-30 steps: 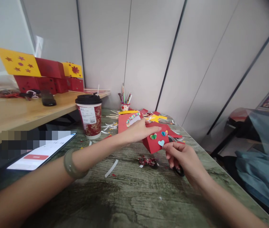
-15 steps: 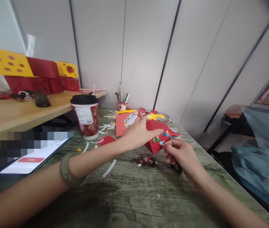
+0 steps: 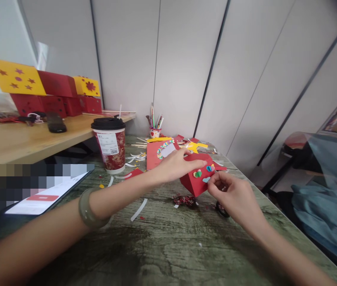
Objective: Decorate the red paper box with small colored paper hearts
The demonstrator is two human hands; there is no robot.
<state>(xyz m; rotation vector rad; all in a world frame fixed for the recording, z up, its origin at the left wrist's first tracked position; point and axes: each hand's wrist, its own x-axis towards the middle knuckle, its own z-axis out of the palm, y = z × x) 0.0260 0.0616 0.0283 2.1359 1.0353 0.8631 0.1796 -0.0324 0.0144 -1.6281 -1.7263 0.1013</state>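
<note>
My left hand [image 3: 176, 163] grips a red paper box [image 3: 197, 186] from its upper left side, thumb lying along the top edge. Colourful folded paper hearts [image 3: 197, 173] stand out from the face turned towards me, and a pale blue paper heart [image 3: 206, 180] sits near the lower right. Just right of that heart, the thumb and finger of my right hand [image 3: 230, 192] are pinched together; whatever they hold is hidden. Beneath this hand lies a pair of scissors [image 3: 222, 209], mostly covered. Dark red shredded scraps [image 3: 184, 200] lie on the table below the box.
A lidded paper cup [image 3: 110, 147] and a lit phone [image 3: 49, 190] stand to the left. Behind are a red card [image 3: 154, 155], paper strips, thin sticks and a pen cup [image 3: 155, 132]. Red and yellow boxes [image 3: 56, 84] rest on a wooden shelf [image 3: 79, 127].
My right hand has drawn slightly away from the pale blue heart on the box's face. The left hand keeps its hold, and the whole view has shifted a little.
</note>
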